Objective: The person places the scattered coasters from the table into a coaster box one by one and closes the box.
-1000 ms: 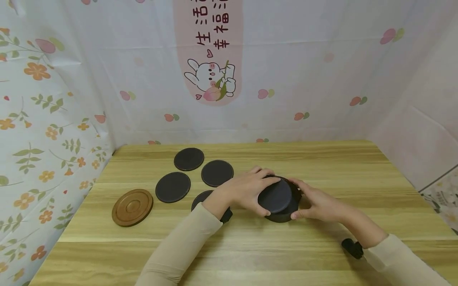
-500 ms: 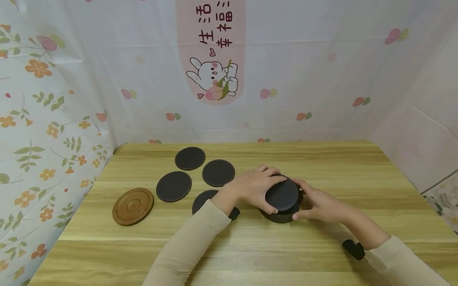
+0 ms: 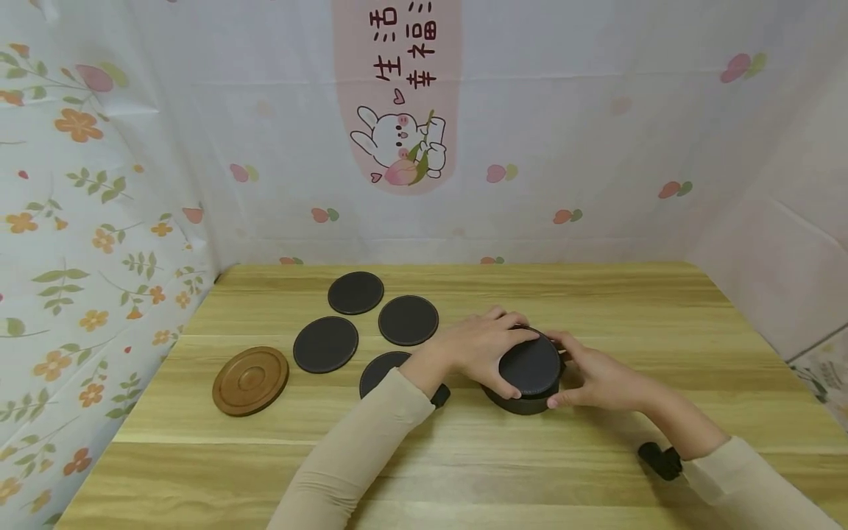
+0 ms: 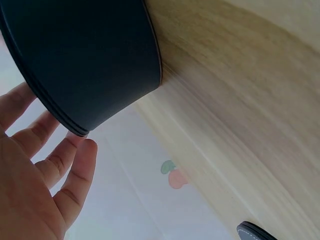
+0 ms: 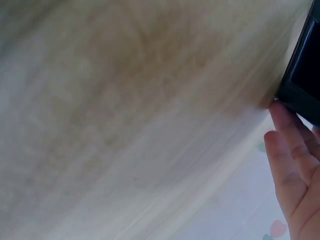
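We see a person's hands just right of ctr on the worktop point(image 3: 503, 471), beige sleeves point(image 3: 358, 449) on both arms. The L hand point(image 3: 480, 350) is half-curled & grips the top disc point(image 3: 530, 366) by its edge, thumb at the front, fingers at the far side. That disc is black, stitched round the rim, looks a bit tilted & is over the mouth of the holder point(image 3: 523, 405), a black round tub on the worktop; can't tell if it rests there or is held clear. The R hand point(image 3: 599, 379), also half-curled, holds the tub's right side, thumb at the front, fingers behind. To the left we've got 4 more black discs, flat & apart: back disc point(image 3: 355, 293), left disc point(image 3: 325, 344), right disc point(image 3: 408, 320) & front disc point(image 3: 382, 370), the last partly hidden by the L sleeve. Furthest left's the wood disc point(image 3: 251, 380), w/ ring grooves, near the left disc. Black wrist gear point(image 3: 660, 461) shows on both arms. Behind, we see a white sheet point(image 3: 596, 147) w/ a bunny print point(image 3: 397, 143), fruit motifs etc.
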`<action>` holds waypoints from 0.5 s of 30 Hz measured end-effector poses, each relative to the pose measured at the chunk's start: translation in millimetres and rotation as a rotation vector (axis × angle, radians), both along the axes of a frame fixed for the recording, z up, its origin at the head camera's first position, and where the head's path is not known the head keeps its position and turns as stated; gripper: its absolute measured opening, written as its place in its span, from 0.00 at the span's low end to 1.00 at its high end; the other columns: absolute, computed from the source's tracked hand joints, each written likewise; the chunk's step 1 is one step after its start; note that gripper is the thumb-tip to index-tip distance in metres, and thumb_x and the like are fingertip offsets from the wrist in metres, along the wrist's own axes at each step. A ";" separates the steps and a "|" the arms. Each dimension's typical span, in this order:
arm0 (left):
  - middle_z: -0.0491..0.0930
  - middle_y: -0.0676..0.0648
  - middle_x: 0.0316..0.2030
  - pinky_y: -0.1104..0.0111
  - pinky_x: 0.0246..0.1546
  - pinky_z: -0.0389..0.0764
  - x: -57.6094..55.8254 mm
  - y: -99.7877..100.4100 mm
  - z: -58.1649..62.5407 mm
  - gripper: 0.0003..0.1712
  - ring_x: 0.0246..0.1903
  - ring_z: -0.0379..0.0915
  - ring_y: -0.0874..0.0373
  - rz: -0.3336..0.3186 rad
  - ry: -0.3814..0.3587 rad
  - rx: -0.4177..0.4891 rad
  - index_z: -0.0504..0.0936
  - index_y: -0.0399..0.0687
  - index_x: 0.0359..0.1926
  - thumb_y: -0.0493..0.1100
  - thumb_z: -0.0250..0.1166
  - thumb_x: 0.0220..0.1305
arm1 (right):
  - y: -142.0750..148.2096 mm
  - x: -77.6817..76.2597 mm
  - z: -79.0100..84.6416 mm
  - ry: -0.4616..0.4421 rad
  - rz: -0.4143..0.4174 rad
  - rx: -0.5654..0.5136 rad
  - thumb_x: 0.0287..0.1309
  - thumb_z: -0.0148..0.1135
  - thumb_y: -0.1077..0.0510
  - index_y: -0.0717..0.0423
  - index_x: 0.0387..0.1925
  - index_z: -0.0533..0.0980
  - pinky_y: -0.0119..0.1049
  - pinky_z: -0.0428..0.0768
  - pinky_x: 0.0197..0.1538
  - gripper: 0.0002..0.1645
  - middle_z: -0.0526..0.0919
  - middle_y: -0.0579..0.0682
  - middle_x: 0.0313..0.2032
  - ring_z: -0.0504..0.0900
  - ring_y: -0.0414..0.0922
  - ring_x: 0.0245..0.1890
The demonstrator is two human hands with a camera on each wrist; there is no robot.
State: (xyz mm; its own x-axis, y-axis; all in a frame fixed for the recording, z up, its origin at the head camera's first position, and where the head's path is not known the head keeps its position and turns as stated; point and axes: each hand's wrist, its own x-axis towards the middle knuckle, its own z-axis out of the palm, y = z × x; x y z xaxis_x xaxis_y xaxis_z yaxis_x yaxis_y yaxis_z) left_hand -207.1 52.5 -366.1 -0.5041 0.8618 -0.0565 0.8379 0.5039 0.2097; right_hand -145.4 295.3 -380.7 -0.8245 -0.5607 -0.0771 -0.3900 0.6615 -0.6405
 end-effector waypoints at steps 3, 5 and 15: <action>0.61 0.54 0.71 0.61 0.57 0.74 0.7 2.1 0.1 0.53 0.66 0.58 0.58 -0.004 -0.011 -0.010 0.62 0.61 0.75 0.69 0.70 0.51 | 1.6 -0.4 0.7 -0.021 0.007 -0.014 0.54 0.73 0.43 0.63 0.74 0.49 0.58 0.74 0.57 0.60 0.68 0.64 0.66 0.73 0.60 0.61; 0.60 0.54 0.71 0.61 0.58 0.74 0.9 2.9 0.6 0.53 0.66 0.57 0.58 0.000 -0.021 -0.015 0.62 0.61 0.75 0.69 0.70 0.51 | 2.1 -1.0 1.0 -0.037 0.016 -0.032 0.54 0.73 0.44 0.64 0.74 0.49 0.59 0.74 0.56 0.59 0.68 0.64 0.66 0.72 0.61 0.61; 0.60 0.54 0.72 0.60 0.59 0.73 1.1 3.0 1.4 0.52 0.67 0.57 0.58 -0.001 -0.028 -0.024 0.62 0.63 0.75 0.70 0.69 0.51 | 2.6 -3.2 2.8 -0.067 0.014 -0.053 0.55 0.73 0.47 0.63 0.74 0.49 0.63 0.76 0.53 0.58 0.69 0.67 0.64 0.71 0.66 0.62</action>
